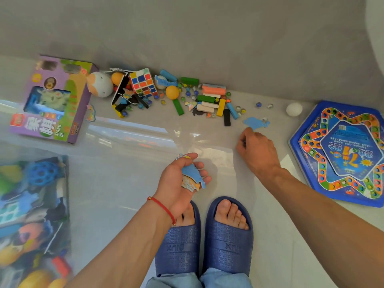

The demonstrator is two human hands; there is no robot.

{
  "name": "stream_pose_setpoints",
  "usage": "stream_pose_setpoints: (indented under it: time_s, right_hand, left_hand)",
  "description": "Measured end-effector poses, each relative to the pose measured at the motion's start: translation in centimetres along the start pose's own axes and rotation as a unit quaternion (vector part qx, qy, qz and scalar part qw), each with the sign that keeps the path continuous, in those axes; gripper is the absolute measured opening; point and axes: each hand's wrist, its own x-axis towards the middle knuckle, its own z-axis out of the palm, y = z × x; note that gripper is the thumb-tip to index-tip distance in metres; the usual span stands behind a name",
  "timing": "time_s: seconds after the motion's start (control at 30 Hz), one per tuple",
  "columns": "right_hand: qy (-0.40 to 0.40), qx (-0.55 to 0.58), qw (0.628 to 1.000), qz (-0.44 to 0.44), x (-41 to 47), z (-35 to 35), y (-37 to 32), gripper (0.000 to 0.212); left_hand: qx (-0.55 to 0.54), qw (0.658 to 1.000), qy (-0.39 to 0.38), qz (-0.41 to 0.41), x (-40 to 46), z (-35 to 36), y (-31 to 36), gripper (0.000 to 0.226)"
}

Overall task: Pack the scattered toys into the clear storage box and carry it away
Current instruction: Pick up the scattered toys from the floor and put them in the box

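two blue slippers (204, 240) planted side by side at the bottom, toes toward the wall. left hand (178, 179) raised palm up just above them, red string (164, 207) round the wrist, fingers (202, 173) curled round a small stack of blue foam puzzle pieces (193, 175) whose long axis slants from upper left to lower right. right hand (256, 150) stretched forward and down to the floor (124, 183), back up, fingertips bent and hidden at the near edge of a flat blue foam piece (255, 122) lying with its long side left to right; cannot tell whether pinching it or only touching. beyond, along the wall, a strewn line of toys: rubik's cube (143, 84), orange ball (172, 92), coloured wooden blocks (209, 100), marbles, a white ball (294, 109). purple toy carton (56, 98) lying at far left, blue star-shaped game board (340, 154) flat at right. clear storage box (31, 215) at the lower left edge, well left of the hands, already holding a jumble of toys.
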Motion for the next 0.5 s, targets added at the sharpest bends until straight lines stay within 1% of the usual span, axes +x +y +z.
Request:
stream_pose_setpoints:
  time_s: [0.03, 0.07, 0.1, 0.13, 0.17, 0.2, 0.23, 0.27, 0.3, 0.33, 0.4, 0.5]
  right_hand:
    - [-0.019, 0.044, 0.998, 0.034, -0.9, -0.4, -0.1, 0.013]
    - [-0.045, 0.12, 0.988, 0.081, -1.8, -1.1, -0.5, 0.014]
    - [-0.089, 0.22, 0.962, 0.137, -2.9, -2.1, -1.1, 0.015]
    - [-0.148, 0.328, 0.913, 0.192, -3.9, -3.4, -1.9, 0.016]
    - [-0.215, 0.423, 0.849, 0.235, -4.8, -5.0, -2.8, 0.019]
    - [-0.276, 0.493, 0.785, 0.253, -5.6, -7.0, -4.0, 0.025]
    - [-0.323, 0.542, 0.733, 0.253, -6.3, -9.2, -5.6, 0.029]
    - [-0.36, 0.569, 0.699, 0.242, -7.0, -11.6, -7.8, 0.032]
    - [-0.388, 0.579, 0.682, 0.222, -7.7, -13.8, -10.3, 0.031]
    - [-0.413, 0.576, 0.679, 0.193, -8.6, -16.0, -13.1, 0.029]
    - [-0.455, 0.541, 0.696, 0.126, -10.7, -19.4, -19.1, 0.024]
    - [-0.52, 0.44, 0.732, 0.019, -14.3, -22.3, -28.0, 0.024]
  left_hand:
    - [-0.006, 1.0, -0.002, -0.001, -1.1, -0.3, 0.2, 0.019]
    - [-0.014, 1.0, -0.006, -0.002, -2.4, -0.5, 0.5, 0.019]
    - [-0.026, 1.0, -0.013, -0.004, -3.9, -0.9, 0.8, 0.019]
    - [-0.043, 0.999, -0.021, -0.006, -5.5, -1.3, 1.4, 0.019]
    - [-0.064, 0.998, -0.028, -0.007, -7.4, -1.7, 2.0, 0.02]
    - [-0.088, 0.996, -0.033, -0.004, -9.5, -2.3, 2.7, 0.022]
    - [-0.114, 0.993, -0.038, 0.004, -11.7, -3.1, 3.5, 0.025]
    - [-0.141, 0.989, -0.047, 0.019, -13.9, -4.1, 4.3, 0.028]
    - [-0.166, 0.984, -0.059, 0.038, -16.1, -5.3, 5.0, 0.03]
    - [-0.185, 0.979, -0.071, 0.058, -18.4, -6.6, 5.7, 0.032]
    - [-0.206, 0.97, -0.076, 0.103, -22.7, -9.7, 6.9, 0.035]
    - [-0.225, 0.957, -0.036, 0.177, -28.7, -15.7, 8.2, 0.04]
